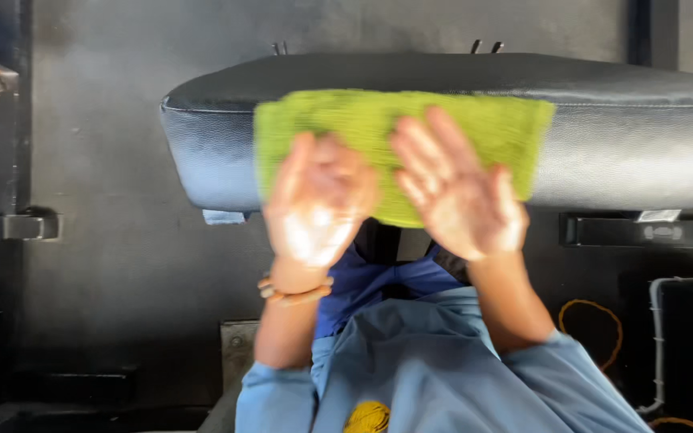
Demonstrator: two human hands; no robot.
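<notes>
Both palms lie flat and open, fingers spread, nothing pinched or clasped between them. Starting at the far left, a dark metal frame [6, 228] runs up the edge of the view against a black, scuffed wall [114, 240]. Moving in, the rounded end of a black padded seat cushion [202, 152] juts out, stitched along its upper seam, and a green fuzzy cloth [378, 120] is draped across its front face. Now the left hand [318, 204] presses flat against the lower left part of that cloth, a beaded bracelet [294, 293] around its wrist. Just beside it, the right hand [455, 196] also lies flat on the cloth, fingers fanned upward; both hands are blurred. Below them, light blue sleeves [443, 369] fill the bottom of the view. Further right, the cushion stretches on to the frame's edge, bare and shiny, with a dark bracket [643, 232] under it and an orange cord [591, 309] looped near the lower right.
</notes>
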